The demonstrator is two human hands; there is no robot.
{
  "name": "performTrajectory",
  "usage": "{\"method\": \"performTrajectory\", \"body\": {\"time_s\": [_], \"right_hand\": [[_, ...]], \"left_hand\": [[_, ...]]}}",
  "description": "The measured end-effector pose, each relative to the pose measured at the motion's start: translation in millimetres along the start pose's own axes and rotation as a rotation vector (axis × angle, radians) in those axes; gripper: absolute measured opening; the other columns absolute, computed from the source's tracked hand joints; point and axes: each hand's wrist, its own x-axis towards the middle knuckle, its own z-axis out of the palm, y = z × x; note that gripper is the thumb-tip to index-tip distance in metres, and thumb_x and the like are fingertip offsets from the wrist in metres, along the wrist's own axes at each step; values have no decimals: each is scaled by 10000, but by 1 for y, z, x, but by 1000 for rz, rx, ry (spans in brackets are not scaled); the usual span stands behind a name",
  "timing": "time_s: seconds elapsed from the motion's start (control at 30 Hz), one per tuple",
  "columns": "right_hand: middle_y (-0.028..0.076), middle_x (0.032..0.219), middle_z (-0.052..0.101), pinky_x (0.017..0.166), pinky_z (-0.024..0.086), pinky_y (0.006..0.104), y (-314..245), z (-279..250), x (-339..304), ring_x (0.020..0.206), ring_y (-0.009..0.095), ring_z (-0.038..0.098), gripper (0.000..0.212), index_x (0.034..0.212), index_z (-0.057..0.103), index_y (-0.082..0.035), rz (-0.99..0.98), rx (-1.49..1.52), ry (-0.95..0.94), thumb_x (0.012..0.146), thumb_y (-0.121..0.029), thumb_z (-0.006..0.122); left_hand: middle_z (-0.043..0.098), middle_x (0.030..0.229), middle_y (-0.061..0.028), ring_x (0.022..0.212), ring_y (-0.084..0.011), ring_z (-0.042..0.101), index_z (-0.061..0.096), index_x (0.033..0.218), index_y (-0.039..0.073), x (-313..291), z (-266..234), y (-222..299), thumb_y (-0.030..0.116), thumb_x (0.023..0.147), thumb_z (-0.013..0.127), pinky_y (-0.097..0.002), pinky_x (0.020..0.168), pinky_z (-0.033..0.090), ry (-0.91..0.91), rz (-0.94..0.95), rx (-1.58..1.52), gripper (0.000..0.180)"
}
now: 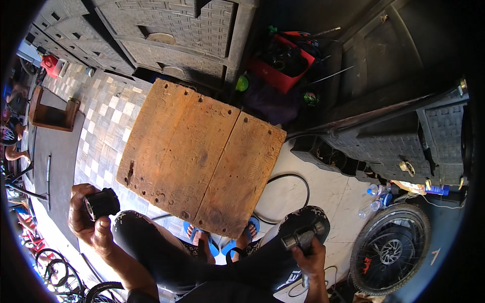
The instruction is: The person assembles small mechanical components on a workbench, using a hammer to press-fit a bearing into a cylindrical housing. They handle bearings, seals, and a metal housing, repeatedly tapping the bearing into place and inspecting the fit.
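Note:
My left hand is raised at the lower left, its fingers wrapped round a short black cylindrical part. A pale ring shows on the end of the part that faces left. Over my right knee, my right hand grips a hammer close below its dark, blocky head. A bit of the handle shows under the fist. Between my knees and the cabinets stands a low wooden table with a worn, scratched top. Both hands are apart from it.
Grey drawer cabinets stand at the far side. A red box of dark parts sits beyond the table. At the right are a bicycle wheel and plastic bottles. A black hose curves over the floor. Bicycles stand at the lower left.

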Motion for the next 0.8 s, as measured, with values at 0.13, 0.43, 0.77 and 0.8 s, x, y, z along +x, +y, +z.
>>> {"method": "performTrajectory", "body": {"time_s": [0.13,0.43,0.77,0.8], "right_hand": [[169,993,790,775,607,368,-20,7,13,892,278,792,395,1192,696,-44,-67,-242,-3,891,-240,860],[199,1035,782,785,609,443,-51,19,29,890,362,793,478,1273,623,-71,-197,-352,-11,921,-312,838],[8,819,652,625,501,250,-150,55,48,678,70,612,294,1287,580,-28,-212,319,-669,1054,-172,688],[1,767,618,698,531,269,-155,66,59,693,80,613,281,1272,583,-29,-152,425,-808,1067,-201,669]], "left_hand": [[641,1135,-156,1036,-245,602,713,1196,-28,4,4,1,561,790,916,-362,905,495,-20,-13,-24,744],[661,1155,-149,988,-218,610,715,1197,-52,4,0,20,459,775,955,-339,861,496,6,-14,-143,705],[683,1118,-135,976,-203,643,735,1169,-46,-14,-34,22,431,773,962,-328,853,513,66,-58,-251,660],[686,1123,-137,980,-203,647,735,1170,-45,-17,-35,23,422,774,963,-328,855,518,62,-63,-267,653]]}}
